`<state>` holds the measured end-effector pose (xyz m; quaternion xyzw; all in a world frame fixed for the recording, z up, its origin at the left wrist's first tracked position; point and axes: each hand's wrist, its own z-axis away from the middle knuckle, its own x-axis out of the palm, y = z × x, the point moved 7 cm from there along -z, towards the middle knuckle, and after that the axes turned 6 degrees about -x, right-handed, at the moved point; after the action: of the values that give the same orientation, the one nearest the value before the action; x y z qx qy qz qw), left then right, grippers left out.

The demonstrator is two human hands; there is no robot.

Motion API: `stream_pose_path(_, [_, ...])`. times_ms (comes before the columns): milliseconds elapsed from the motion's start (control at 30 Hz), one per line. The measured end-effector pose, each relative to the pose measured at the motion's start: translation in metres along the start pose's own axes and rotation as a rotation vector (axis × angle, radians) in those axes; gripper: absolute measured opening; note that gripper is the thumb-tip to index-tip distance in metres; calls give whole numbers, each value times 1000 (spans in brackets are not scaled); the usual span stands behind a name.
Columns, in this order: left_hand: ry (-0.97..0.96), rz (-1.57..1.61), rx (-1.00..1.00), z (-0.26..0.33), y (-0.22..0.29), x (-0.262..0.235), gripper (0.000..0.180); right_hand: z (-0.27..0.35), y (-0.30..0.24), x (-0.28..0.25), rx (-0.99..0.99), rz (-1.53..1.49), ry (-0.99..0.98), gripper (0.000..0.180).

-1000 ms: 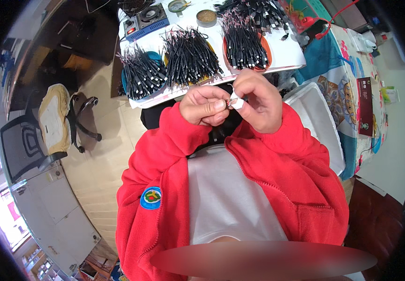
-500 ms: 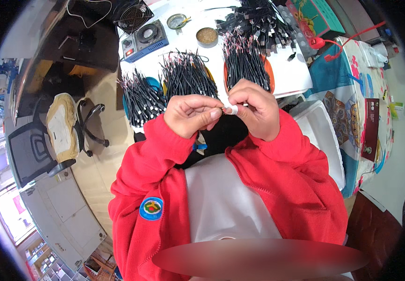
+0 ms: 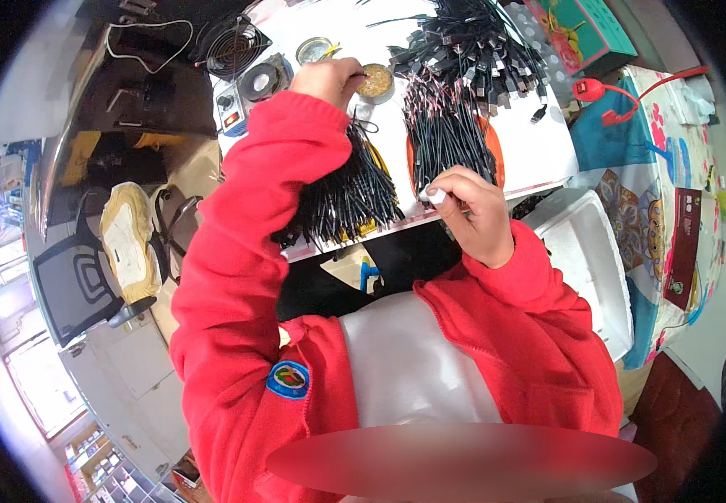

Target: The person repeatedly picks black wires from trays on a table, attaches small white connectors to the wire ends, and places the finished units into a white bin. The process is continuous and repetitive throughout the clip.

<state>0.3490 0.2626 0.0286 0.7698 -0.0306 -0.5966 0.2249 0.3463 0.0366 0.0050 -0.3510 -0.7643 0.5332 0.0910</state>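
Observation:
My left hand (image 3: 327,81) reaches far forward to the rim of a round tin (image 3: 375,82) that holds yellowish-brown stuff. Its fingers are pinched together beside the tin; whatever is between them is too small to make out. Nearer to me, my right hand (image 3: 473,210) is closed, with a small white piece (image 3: 437,196) at its thumb and fingertips. Just beyond the right hand, a bundle of black cables (image 3: 448,138) with stripped reddish ends lies in an orange tray (image 3: 495,151). Another black cable bundle (image 3: 346,193) lies under my left forearm, partly hidden.
A small blue-grey device (image 3: 249,92) with a round top stands by my left hand, near a black fan (image 3: 233,46) and a shallow round dish (image 3: 314,50). Black USB cables (image 3: 480,54) heap at the back right. A white foam box (image 3: 585,268) stands at my right.
My left hand has left the right hand and moved forward and left to the tin. My right hand has shifted slightly nearer and right, keeping its white piece. The view has tilted slightly.

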Motion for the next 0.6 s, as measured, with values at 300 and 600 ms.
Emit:
stream_pose_path(300, [-123,-196,-32,-26,-33,74,15,2,5,-5,62,-38,7,8])
stream_pose_path(600, [-165,-242,-60,-30,-41,86,16,0,5,-3,50,-36,-25,6])
